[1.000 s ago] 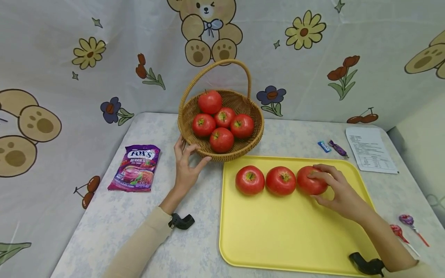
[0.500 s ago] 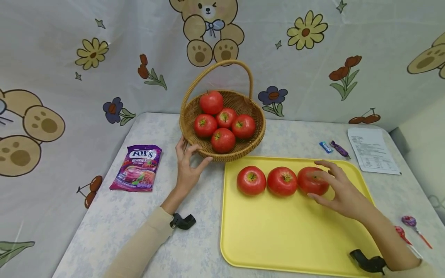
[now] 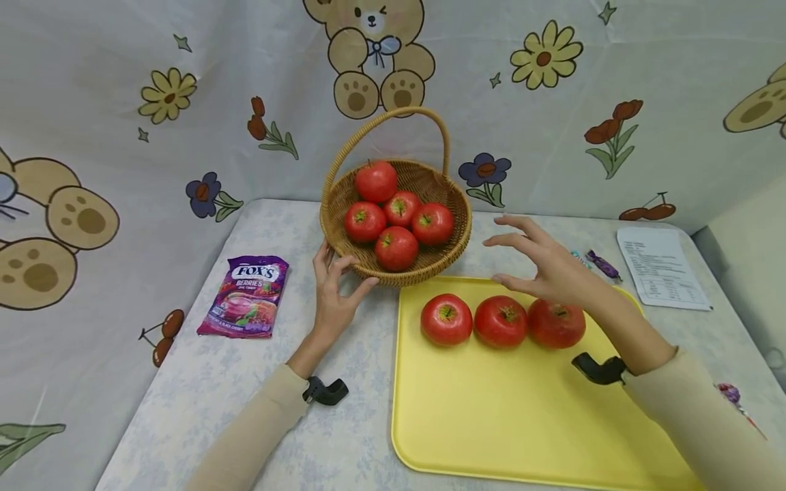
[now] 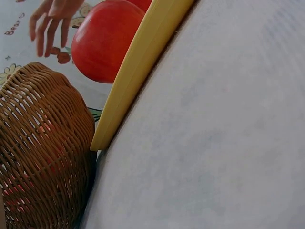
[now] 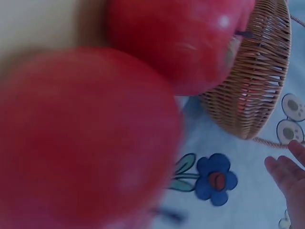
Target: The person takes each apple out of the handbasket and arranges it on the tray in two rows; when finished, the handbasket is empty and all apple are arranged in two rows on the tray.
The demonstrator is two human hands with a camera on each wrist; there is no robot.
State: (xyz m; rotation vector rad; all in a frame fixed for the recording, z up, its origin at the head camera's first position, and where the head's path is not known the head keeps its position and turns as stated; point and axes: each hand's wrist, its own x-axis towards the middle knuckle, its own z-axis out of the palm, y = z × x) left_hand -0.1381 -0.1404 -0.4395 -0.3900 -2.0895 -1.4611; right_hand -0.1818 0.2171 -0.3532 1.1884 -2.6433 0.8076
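Observation:
A wicker basket (image 3: 424, 274) with a tall handle leans toward me and holds several red apples (image 3: 396, 248). My left hand (image 3: 334, 300) holds the basket's lower left rim, fingers bent against its side. My right hand (image 3: 546, 266) hovers in the air right of the basket, fingers spread, with nothing in it. Below it, three apples stand in a row on a yellow tray (image 3: 491, 423): a left apple (image 3: 446, 320), a middle apple (image 3: 501, 322) and a right apple (image 3: 556, 324). Two apples loom close in the right wrist view.
A purple candy bag (image 3: 247, 296) lies left of the basket. At the back right are wrapped candies (image 3: 604, 264) and a printed white sheet (image 3: 663, 267). A lollipop (image 3: 729, 393) lies right of the tray. A patterned cloth (image 3: 245, 68) hangs behind the table.
My right hand has let go of the right apple and moved up and left toward the basket. The apple stays on the tray. My left hand stays on the basket.

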